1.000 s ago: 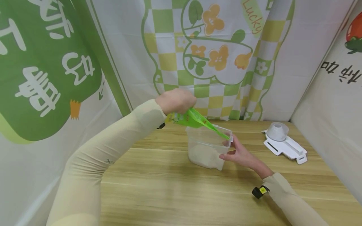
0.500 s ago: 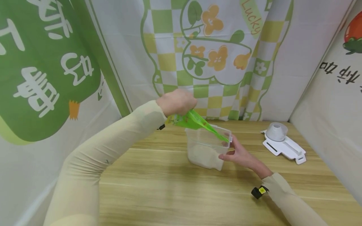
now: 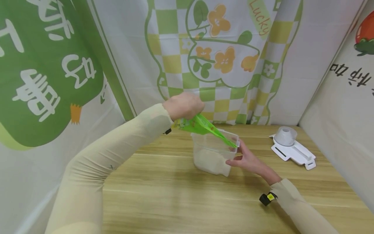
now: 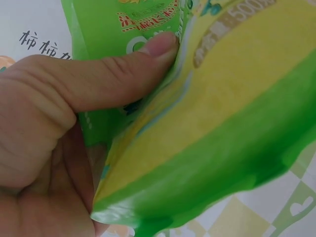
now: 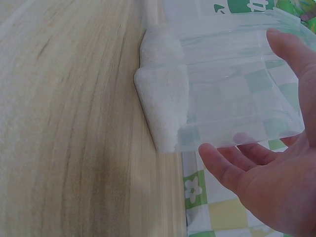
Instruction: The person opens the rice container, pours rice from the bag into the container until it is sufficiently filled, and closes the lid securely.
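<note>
One green rice bag [image 3: 201, 125] is gripped by the left hand [image 3: 184, 105], its tip slanting below that hand into the clear plastic container [image 5: 227, 98], which is held by the right hand [image 3: 246, 159]; slow, steady tilting is advised.

wooden table [image 3: 175, 204] — checked cloth [image 3: 171, 65] behind
</note>
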The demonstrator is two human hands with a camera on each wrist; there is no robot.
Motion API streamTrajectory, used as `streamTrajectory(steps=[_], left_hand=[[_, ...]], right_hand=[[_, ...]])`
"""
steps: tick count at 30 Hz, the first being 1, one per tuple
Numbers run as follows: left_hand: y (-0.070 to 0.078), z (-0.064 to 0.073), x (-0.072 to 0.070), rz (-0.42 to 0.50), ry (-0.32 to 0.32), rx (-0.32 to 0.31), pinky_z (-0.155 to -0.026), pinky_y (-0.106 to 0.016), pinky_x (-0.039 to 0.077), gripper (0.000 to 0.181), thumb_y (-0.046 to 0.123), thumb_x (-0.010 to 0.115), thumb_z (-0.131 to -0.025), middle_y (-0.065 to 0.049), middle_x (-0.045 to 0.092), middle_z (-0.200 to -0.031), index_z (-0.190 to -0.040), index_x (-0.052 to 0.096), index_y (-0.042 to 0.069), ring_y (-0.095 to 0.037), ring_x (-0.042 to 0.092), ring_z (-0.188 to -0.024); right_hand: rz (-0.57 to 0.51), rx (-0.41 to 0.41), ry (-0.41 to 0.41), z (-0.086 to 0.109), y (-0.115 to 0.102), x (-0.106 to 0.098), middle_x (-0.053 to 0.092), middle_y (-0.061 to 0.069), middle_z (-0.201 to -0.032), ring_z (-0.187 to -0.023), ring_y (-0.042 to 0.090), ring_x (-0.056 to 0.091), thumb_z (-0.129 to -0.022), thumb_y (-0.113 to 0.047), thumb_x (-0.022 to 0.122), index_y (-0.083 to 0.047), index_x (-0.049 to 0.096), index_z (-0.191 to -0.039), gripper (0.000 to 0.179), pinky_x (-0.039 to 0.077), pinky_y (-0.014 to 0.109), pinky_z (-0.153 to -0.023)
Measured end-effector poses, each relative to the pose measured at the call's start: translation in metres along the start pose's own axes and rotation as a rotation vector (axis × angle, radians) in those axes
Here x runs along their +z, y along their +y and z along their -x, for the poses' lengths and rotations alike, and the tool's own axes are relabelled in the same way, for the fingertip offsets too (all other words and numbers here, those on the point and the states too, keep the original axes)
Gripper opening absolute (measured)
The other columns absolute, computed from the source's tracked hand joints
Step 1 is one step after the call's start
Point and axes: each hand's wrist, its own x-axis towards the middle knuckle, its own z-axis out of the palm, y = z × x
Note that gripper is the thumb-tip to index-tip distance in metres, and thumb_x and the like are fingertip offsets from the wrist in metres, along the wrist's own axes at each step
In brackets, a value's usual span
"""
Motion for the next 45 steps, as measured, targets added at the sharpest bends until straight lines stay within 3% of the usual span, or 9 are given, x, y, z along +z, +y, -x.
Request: streamTrajectory(steps=[12,19,23,30,40,45], left_hand=[[-0.0007,0.001,0.0035,0.015,-0.006,-0.007,-0.072,-0.027,0.051,0.015,0.007,0.05,-0.1,-0.002,0.059,-0.087,-0.09,0.06,0.011,-0.015,0.05,-0.077],[0.0016,0.0017,0.0042,-0.04,0.007,-0.011,-0.082,-0.029,0.056,0.01,0.016,0.06,-0.097,-0.004,0.069,-0.098,-0.1,0.068,0.011,-0.016,0.061,-0.087],[0.0026,0.0006,0.0053,-0.055,0.023,-0.011,-0.079,-0.031,0.058,0.014,0.02,0.066,-0.094,-0.005,0.071,-0.102,-0.103,0.071,0.012,-0.016,0.063,-0.087],[0.0026,-0.0031,0.006,-0.11,0.065,-0.017,-0.068,-0.03,0.058,0.012,0.01,0.056,-0.097,-0.004,0.07,-0.091,-0.093,0.068,0.01,-0.013,0.049,-0.072],[0.0043,-0.0049,0.0061,-0.162,0.069,-0.014,-0.066,-0.028,0.058,0.015,0.021,0.071,-0.09,-0.004,0.072,-0.098,-0.102,0.07,0.011,-0.012,0.058,-0.075],[0.0066,-0.0061,0.0081,-0.169,0.068,-0.018,-0.068,-0.028,0.058,0.015,0.015,0.072,-0.086,-0.002,0.071,-0.099,-0.101,0.069,0.013,-0.012,0.058,-0.076]], right_hand=[[0.0,0.041,-0.027,-0.0015,0.0004,0.0019,0.039,0.024,-0.141,-0.123,0.039,0.048,-0.082,-0.015,0.079,-0.018,0.013,-0.154,0.098,0.056,0.028,-0.086],[-0.017,0.02,-0.047,-0.0028,-0.0004,0.0032,0.039,0.024,-0.14,-0.116,0.039,0.053,-0.082,-0.011,0.079,-0.02,0.014,-0.153,0.096,0.058,0.029,-0.083],[-0.029,0.007,-0.044,-0.004,-0.0004,0.0036,0.037,0.028,-0.14,-0.116,0.043,0.053,-0.081,-0.006,0.077,-0.017,0.015,-0.152,0.094,0.058,0.03,-0.082],[-0.031,0.005,-0.053,-0.0061,-0.0016,0.0041,0.036,0.032,-0.14,-0.115,0.044,0.056,-0.081,-0.003,0.075,-0.011,0.013,-0.151,0.093,0.059,0.03,-0.079],[-0.008,0.002,-0.093,-0.0074,-0.0054,0.0002,0.037,0.027,-0.139,-0.118,0.039,0.052,-0.081,-0.001,0.073,-0.012,0.012,-0.152,0.095,0.059,0.029,-0.08],[0.013,0.001,-0.104,-0.0065,-0.0053,-0.002,0.035,0.027,-0.144,-0.121,0.041,0.049,-0.081,-0.003,0.074,-0.013,0.01,-0.153,0.096,0.057,0.029,-0.084]])
